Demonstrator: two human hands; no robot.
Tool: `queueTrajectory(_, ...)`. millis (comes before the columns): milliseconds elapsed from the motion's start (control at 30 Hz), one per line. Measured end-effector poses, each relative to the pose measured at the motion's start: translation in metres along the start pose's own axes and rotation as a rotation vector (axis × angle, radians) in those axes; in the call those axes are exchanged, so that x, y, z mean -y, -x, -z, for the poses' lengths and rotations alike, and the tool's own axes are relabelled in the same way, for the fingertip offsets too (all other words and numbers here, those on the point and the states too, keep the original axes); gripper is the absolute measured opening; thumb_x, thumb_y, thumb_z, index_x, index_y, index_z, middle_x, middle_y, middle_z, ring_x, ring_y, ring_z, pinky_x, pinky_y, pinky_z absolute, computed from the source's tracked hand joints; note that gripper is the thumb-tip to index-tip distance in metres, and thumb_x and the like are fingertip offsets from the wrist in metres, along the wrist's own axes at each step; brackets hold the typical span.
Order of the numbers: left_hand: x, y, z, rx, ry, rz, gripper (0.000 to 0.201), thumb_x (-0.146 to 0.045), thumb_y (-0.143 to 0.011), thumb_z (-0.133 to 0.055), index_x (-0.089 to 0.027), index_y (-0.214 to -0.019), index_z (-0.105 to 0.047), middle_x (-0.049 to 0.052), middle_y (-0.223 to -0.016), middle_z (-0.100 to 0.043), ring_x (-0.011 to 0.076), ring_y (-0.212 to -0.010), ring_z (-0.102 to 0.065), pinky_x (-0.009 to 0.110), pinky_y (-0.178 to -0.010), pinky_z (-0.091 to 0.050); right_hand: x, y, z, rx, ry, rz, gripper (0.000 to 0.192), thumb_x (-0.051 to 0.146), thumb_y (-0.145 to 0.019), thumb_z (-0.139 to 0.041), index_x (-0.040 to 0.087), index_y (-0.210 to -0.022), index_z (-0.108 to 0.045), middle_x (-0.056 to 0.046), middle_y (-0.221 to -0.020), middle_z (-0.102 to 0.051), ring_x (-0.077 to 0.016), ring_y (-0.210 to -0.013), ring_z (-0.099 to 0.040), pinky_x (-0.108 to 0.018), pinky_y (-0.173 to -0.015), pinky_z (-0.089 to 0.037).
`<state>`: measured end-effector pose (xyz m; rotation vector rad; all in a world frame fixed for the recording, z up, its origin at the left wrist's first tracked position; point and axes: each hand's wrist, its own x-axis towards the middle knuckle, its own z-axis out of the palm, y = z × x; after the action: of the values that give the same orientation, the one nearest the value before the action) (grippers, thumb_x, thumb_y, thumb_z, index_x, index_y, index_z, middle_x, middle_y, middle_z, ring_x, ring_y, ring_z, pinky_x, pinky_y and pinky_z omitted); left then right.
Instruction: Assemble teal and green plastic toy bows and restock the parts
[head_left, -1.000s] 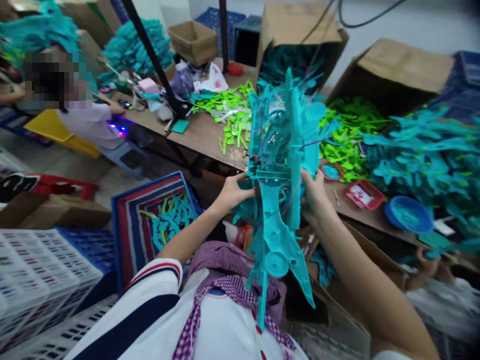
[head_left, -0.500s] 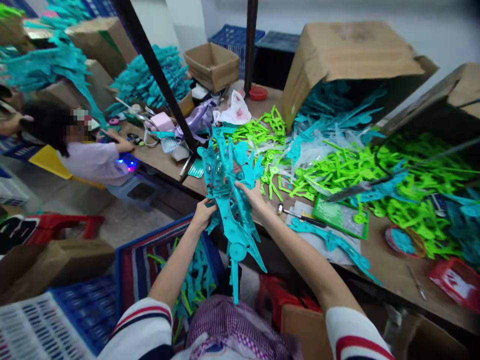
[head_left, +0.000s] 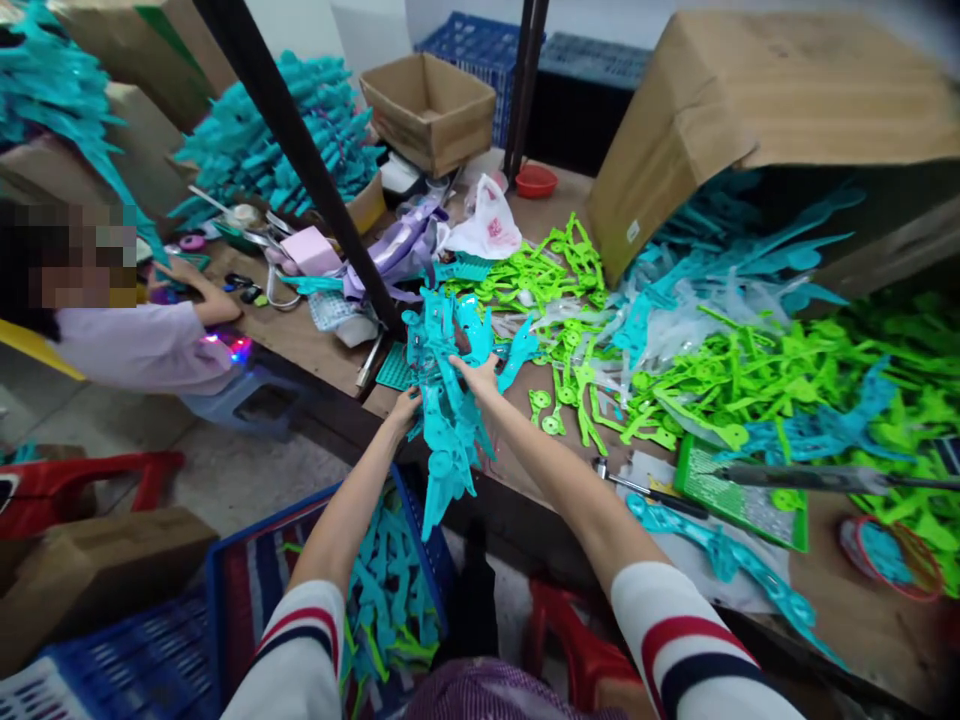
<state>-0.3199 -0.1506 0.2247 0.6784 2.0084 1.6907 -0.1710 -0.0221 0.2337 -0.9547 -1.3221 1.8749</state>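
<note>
A stack of turquoise plastic parts (head_left: 442,430) is held between my two hands over the front edge of the workbench. My left hand (head_left: 407,408) grips its left side, the fingers partly hidden behind the parts. On the other side my right hand (head_left: 478,376) is closed round the stack, thumb on top. Just beyond the parts lie a turquoise mesh tray (head_left: 396,367) and loose green plastic parts (head_left: 555,410). A single long turquoise piece (head_left: 724,555) rests on white paper to the right, near a hammer (head_left: 649,488).
A blue crate (head_left: 217,600) with turquoise and green pieces stands below on the left. A dark metal post (head_left: 300,165) rises from the bench. A large carton (head_left: 675,150) spills turquoise parts. Another person (head_left: 142,335) works at the left. A red stool (head_left: 574,640) is below.
The stack and both hands have moved away from my body, further over the bench, and the stack's lower end has lifted. The camera view has shifted closer to the bench.
</note>
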Motion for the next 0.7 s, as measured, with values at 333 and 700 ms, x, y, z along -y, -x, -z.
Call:
queueTrajectory(333, -0.034, -0.076, -0.001, 0.045, -0.234, 0.021, 0.049, -0.032, -0.051, -0.093, -0.014, -0.089, -0.068, 0.007, -0.075, -0.072, 0.025, -0.076, -0.071, 0.035, -0.073, -0.058, 0.028, -0.061, -0.028, -0.059, 0.044, -0.009, 0.115, 0.058, -0.071, -0.08, 0.014, -0.157, -0.017, -0.02, -0.145, -0.05, -0.034, -0.132, -0.051, -0.046, -0.113, -0.04)
queueTrajectory(700, -0.088, -0.077, 0.035, -0.24, -0.432, -0.099, 0.047, -0.03, -0.067, -0.084, -0.013, -0.107, -0.068, 0.014, -0.106, -0.072, 0.0311, -0.11, -0.065, 0.042, -0.093, -0.052, 0.042, -0.054, -0.026, 0.13, -0.035, 0.054, 0.102, 0.037, -0.081, -0.072, 0.028, -0.162, -0.01, -0.011, -0.152, -0.045, -0.0313, -0.132, -0.052, -0.047, -0.112, -0.043)
